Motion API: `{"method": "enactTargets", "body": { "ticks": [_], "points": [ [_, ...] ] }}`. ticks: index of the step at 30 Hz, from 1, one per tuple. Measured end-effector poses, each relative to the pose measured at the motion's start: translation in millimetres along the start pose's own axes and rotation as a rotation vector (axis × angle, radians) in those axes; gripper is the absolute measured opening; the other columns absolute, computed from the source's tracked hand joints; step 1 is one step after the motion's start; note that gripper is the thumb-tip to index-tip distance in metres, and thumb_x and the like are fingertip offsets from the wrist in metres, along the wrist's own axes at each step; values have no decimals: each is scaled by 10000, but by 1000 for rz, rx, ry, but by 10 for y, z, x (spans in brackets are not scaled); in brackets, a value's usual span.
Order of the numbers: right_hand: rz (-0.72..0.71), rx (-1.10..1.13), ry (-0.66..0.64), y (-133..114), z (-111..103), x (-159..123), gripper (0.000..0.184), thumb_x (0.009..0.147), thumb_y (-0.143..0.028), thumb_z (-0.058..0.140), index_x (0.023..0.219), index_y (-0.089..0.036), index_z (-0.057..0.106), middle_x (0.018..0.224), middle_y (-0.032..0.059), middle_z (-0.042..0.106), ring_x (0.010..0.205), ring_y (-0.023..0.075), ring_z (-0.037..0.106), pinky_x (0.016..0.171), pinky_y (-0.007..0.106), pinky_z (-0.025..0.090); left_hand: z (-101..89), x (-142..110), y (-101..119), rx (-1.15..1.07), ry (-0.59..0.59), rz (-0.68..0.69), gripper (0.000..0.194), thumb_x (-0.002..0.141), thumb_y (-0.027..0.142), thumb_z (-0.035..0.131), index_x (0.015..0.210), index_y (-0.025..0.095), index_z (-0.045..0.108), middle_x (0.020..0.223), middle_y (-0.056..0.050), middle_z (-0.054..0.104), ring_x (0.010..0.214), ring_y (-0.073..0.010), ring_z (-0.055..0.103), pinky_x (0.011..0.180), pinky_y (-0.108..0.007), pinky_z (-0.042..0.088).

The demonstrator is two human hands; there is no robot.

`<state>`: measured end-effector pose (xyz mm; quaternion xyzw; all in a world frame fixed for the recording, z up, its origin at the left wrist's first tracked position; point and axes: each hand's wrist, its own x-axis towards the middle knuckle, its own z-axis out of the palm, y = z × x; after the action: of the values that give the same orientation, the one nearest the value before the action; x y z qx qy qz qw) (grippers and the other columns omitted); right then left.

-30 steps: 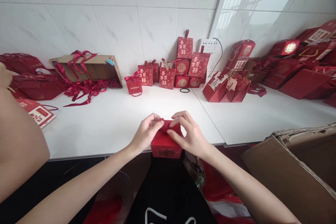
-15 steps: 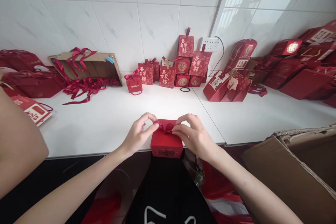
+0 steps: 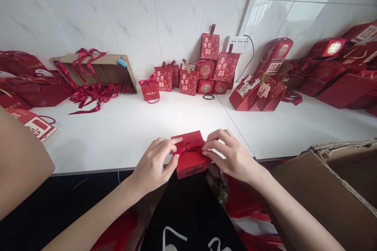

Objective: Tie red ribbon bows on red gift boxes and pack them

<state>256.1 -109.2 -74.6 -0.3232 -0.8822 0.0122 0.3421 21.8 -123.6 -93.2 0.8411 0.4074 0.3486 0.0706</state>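
A small red gift box [image 3: 191, 160] sits at the front edge of the white counter, turned slightly askew. Across its lid lies a dark red ribbon [image 3: 188, 147] knotted in the middle. My left hand [image 3: 154, 162] pinches the ribbon's left side between thumb and a finger, while its index finger stretches over the lid. On the other side, my right hand [image 3: 231, 155] has the ribbon's right part between thumb and fingertips. The fingers partly cover both sides of the ribbon.
Along the tiled wall stand several red gift boxes [image 3: 188, 82] and a small ribboned bag [image 3: 150, 91]. A tipped cardboard tray [image 3: 97, 74] with loose ribbons is at left. An open cardboard carton [image 3: 312, 188] stands at front right. Another person's arm [image 3: 23, 149] enters at left.
The box has rotated a little and shifted slightly right. Both hands have moved right with it, and the ribbon's sides are drawn further out from the knot.
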Motion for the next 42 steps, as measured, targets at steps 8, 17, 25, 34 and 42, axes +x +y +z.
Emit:
{"method": "enactTargets", "body": {
  "ticks": [8,17,25,34,42],
  "points": [
    [571,191,-191,-158,20,36,362,862,-490,477,623,-224,424,486,-29,482,428,119,409,446,254,322,-48,54,122,165,19,-60,26,833,205,483,807,200,479,868,-53,584,820,-177,591,702,-300,500],
    [634,374,-168,-93,174,108,295,844,-401,507,620,-217,456,597,-15,558,520,124,470,499,254,372,86,25,187,126,73,-107,70,892,189,437,827,201,461,790,-15,588,748,-146,581,660,-260,480],
    [632,481,-252,-37,105,106,205,802,-362,558,693,-200,495,750,11,560,657,139,522,614,275,425,66,46,122,-59,34,-196,116,868,197,440,753,203,454,971,-51,590,986,-189,547,847,-334,464],
    [754,988,-355,192,105,138,350,741,-466,651,643,-168,495,699,-12,528,683,124,468,665,272,352,19,98,-95,-563,-140,-462,207,849,353,468,704,206,474,1377,-67,444,1247,-287,429,894,-379,460],
    [818,1326,-423,346,184,14,413,614,-473,762,647,-167,486,674,-24,532,649,111,487,664,264,360,-15,124,-106,-562,-183,-472,191,831,304,464,668,212,425,1404,-35,438,1291,-271,384,959,-400,406]
  ]
}}
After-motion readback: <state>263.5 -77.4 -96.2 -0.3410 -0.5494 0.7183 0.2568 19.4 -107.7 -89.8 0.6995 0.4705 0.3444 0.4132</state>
